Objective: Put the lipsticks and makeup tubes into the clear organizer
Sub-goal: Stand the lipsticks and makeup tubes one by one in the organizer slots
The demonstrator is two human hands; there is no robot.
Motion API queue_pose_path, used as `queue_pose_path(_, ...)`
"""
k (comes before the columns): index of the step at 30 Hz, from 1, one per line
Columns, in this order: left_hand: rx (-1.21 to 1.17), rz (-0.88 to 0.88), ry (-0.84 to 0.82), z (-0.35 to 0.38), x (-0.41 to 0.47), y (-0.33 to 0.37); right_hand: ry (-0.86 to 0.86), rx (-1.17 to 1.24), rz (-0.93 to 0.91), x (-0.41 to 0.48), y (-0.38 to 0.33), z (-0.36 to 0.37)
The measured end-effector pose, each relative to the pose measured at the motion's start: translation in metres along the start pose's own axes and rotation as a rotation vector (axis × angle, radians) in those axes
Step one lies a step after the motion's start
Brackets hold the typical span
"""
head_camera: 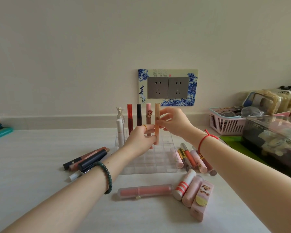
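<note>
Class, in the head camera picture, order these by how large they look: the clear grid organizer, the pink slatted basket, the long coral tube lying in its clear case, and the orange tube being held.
1. Clear grid organizer
2. Long coral tube in its clear case and pink slatted basket: similar; the basket sits farther away, so unranked.
3. Orange tube, held by both hands.

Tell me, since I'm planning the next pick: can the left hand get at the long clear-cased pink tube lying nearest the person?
Probably yes. The pink tube lies alone on the table, nothing over it, but the left hand first has to release the orange tube.

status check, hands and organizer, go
Left hand and right hand both on orange tube, upright over clear organizer. Back row holds four tubes. Nothing blocking.
</note>
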State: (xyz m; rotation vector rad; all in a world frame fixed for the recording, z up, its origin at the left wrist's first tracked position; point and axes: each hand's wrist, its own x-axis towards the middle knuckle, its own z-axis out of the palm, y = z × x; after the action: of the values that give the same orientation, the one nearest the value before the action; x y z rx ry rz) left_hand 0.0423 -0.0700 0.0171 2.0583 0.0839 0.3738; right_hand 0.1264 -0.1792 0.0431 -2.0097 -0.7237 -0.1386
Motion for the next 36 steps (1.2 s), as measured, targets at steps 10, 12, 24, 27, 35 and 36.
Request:
queue_pose_path(10, 0.0, 0.001, -0.003, 0.0, 0.0, 0.0, 0.008, -0.002, 0.005, -0.001, -0.001, 0.0)
queue_pose_path(12, 0.002, 0.006, -0.005, 0.0, -0.001, 0.001, 0.005, -0.005, 0.008, -0.002, -0.002, 0.0)
queue_pose_path(24, 0.006, 0.002, -0.01, -0.008, -0.005, 0.002, -0.001, -0.049, 0.043, -0.01, -0.008, -0.013)
queue_pose_path(27, -0.023, 0.028, 0.0, -0.015, -0.009, 0.003, 0.012, -0.047, 0.044, -0.015, -0.011, -0.027)
queue_pose_path(35, -0.052, 0.07, 0.085, -0.058, -0.028, -0.008, 0.007, -0.115, 0.001, -0.037, -0.021, -0.067)
queue_pose_path(36, -0.045, 0.07, 0.098, -0.064, -0.031, -0.011, 0.005, -0.118, 0.001, -0.041, -0.022, -0.07)
